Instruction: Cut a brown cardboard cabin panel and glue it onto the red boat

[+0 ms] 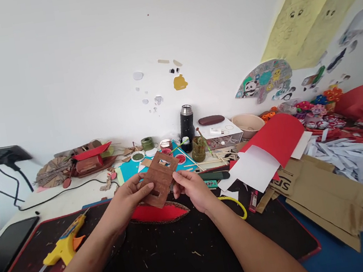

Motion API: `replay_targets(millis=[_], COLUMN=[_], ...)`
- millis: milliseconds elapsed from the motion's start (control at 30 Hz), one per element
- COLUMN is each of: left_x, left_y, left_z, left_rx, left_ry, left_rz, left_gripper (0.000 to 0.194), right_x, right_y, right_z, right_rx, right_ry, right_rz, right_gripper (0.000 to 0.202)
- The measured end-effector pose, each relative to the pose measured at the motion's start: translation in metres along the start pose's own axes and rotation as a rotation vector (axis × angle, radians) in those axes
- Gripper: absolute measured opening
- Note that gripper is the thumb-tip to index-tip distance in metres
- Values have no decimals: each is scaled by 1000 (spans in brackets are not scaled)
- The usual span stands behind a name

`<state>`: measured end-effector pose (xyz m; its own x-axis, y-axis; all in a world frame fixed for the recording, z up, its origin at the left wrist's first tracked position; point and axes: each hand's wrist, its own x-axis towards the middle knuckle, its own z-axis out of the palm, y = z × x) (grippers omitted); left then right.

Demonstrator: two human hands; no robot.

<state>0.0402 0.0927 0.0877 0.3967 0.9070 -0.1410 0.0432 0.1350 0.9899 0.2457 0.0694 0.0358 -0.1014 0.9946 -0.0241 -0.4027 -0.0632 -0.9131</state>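
Observation:
Between my two hands is a brown cardboard piece with rectangular cut-outs, held tilted above the mat. My left hand grips its left side, thumb on the front face. At the right edge, my right hand pinches the piece between thumb and fingers. Below and behind it lies a red boat-shaped piece with a brown rim, partly hidden by the cardboard and my left hand. Paint dishes, including a red one, stand on a blue sheet just beyond.
A yellow glue gun and a phone lie at the left on the dark mat. A black flask stands by the wall. Red paper, flat cardboard and white paper strips crowd the right.

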Motion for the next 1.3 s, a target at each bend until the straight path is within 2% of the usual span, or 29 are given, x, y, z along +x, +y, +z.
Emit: replay_targets(millis=[233, 500, 667, 767, 1033, 1200, 1300], left_x=[-4, -13, -13, -12, -12, -13, -15], left_y=[-2, -4, -8, -9, -5, -6, -7], left_z=[-5, -27, -35, -32, -31, -34, -34], left_rx=[-59, -155, -64, -90, -28, 6, 8], left_ry=[22, -131, -254, -283, -129, -148, -217], left_rz=[23, -15, -23, -19, 5, 10, -8], left_gripper=[85, 107, 87, 85, 95, 90, 85], right_x=[0, -2, -3, -2, 1, 1, 3], right_y=[-1, -2, -1, 0, 1, 1, 3], right_z=[-1, 2, 3, 2, -1, 0, 0], right_rx=[0, -28, -64, -88, -146, -177, -160], right_ry=[27, -44, -73, -68, -4, 8, 21], right_rz=[-15, 16, 11, -4, -85, -171, -165], right_gripper=[45, 46, 48, 50, 54, 62, 64])
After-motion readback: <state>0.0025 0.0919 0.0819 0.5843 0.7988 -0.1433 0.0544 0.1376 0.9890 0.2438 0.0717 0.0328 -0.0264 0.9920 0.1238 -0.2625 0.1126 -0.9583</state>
